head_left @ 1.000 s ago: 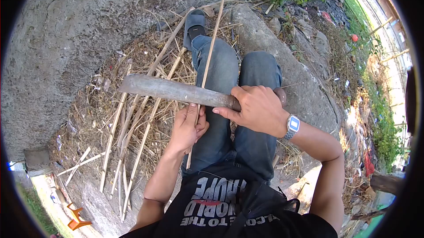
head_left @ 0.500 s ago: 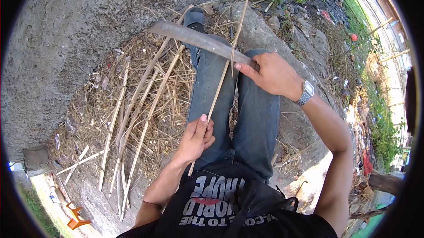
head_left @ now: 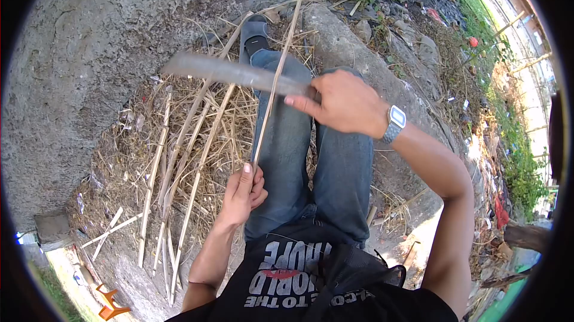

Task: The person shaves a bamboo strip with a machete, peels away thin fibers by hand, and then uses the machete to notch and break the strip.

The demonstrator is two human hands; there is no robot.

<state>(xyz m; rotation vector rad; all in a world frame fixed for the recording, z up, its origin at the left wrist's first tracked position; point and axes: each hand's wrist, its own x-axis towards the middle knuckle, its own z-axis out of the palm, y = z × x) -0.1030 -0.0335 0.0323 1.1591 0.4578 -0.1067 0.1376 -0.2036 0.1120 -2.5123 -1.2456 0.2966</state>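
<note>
A thin bamboo strip (head_left: 270, 92) runs from our left hand (head_left: 242, 193) up and away over our left thigh, its far end leaving the top of the view. Our left grip is closed around the strip's near end, thumb laid along it, just above the lap. Our right hand (head_left: 338, 104) has a full closed grip on the handle of a long, worn machete (head_left: 233, 74), forefinger stretched toward the blade. The blade lies almost crosswise, pointing to the left, and crosses the strip at about its middle; it looks pressed against it, though we cannot tell whether the edge is biting in. A wristwatch (head_left: 394, 121) sits on the right wrist.

Beneath the hands are our legs in blue jeans (head_left: 338, 166), stretched out over a rough concrete ledge (head_left: 359, 47), with one grey sandal (head_left: 254, 32) showing at the far end. To the left, on the ground, a heap of dry shavings (head_left: 143, 148) lies with several finished-looking split sticks (head_left: 179, 160) laid roughly side by side.

Judging by that pile, a fair amount of shaving seems done. The strip in hand looks slim and even already, so it is likely partway through its trimming. We see no stock of uncut bamboo, so how much remains cannot be told.
</note>
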